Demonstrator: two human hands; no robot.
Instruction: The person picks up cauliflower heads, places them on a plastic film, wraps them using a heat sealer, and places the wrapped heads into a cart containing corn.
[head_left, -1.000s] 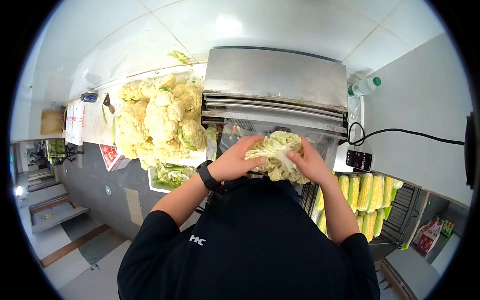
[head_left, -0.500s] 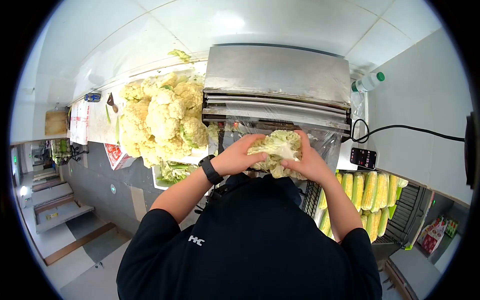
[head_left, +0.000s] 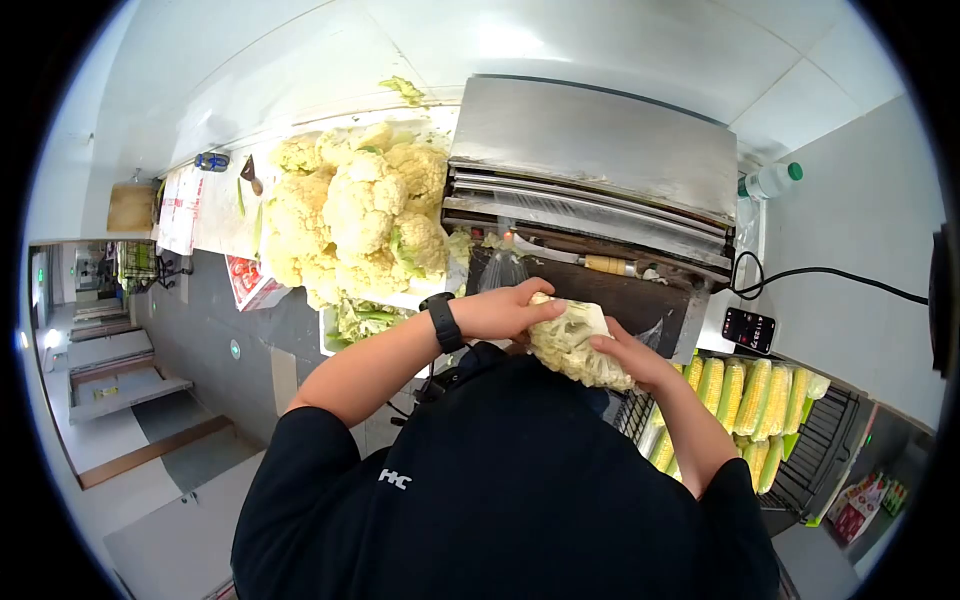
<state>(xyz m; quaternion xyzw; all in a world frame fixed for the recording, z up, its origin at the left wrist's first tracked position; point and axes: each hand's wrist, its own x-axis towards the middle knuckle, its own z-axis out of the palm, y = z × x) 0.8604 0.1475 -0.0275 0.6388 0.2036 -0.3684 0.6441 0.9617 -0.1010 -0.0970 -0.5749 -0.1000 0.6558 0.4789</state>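
Observation:
Both hands hold one cauliflower close to my chest, stem side up, with a shiny film over part of it. My left hand, below a black watch, grips its left edge. Around its right side are the fingers of my right hand. Just beyond them is a metal wrapping machine, with a wooden-handled knife lying along its dark front surface. To the left, a heap of cauliflowers rests on a white surface.
Corn cobs fill a rack at the right, below a phone. A black cable runs right from beside the machine, and a bottle lies behind it. Leafy trimmings sit in a box below the heap.
The cauliflower has been turned and brought lower, nearer my chest. Film that stretched across the machine's front has come away, and the knife now shows. The view has shifted.

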